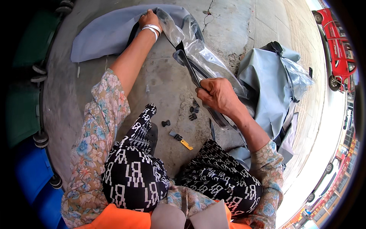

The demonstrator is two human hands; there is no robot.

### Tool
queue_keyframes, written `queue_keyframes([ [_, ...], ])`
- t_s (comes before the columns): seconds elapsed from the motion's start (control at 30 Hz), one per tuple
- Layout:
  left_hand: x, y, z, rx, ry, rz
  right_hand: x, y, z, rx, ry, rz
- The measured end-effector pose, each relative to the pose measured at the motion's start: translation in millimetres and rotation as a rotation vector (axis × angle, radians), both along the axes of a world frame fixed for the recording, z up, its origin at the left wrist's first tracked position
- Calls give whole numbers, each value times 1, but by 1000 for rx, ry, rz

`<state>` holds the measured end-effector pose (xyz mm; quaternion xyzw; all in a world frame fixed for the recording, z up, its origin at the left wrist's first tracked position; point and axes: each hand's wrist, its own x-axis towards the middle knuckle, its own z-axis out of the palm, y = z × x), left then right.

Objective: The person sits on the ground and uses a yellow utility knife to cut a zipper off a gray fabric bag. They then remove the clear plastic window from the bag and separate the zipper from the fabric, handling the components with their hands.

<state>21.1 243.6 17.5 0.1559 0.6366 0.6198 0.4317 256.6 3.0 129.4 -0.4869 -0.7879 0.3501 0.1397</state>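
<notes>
My left hand (150,20) reaches far forward, its fingers closed on the edge where grey coated fabric (101,36) meets a clear plastic panel (190,32). Closer in and to the right, my right hand (219,95) grips the dark trim along the same clear plastic. Between both hands the trimmed edge runs in a slanting line. On the concrete between my knees lie several small black plastic buckles (193,109). Near them is a small tool with a yellow end and a dark grey end (182,140), perhaps a knife. Fingertips of both hands are partly hidden.
A heap of grey fabric with clear plastic and black straps (265,76) lies to the right. Wheeled green bins (28,76) and a blue bin (32,168) line the left side. Beyond the pavement at the right stands a red vehicle (339,45). The concrete has a crack (207,15).
</notes>
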Motion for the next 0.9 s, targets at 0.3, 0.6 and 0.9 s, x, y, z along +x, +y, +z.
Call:
queue_keyframes([
  [0.3,-53,35,-19,-269,155,93,62,-101,3,83,-225,105],
  [0.6,-62,25,-18,-171,-168,121,97,-151,-10,162,-303,180],
  [0.9,-46,73,53,133,-413,-34,47,-152,-41,83,16,228],
])
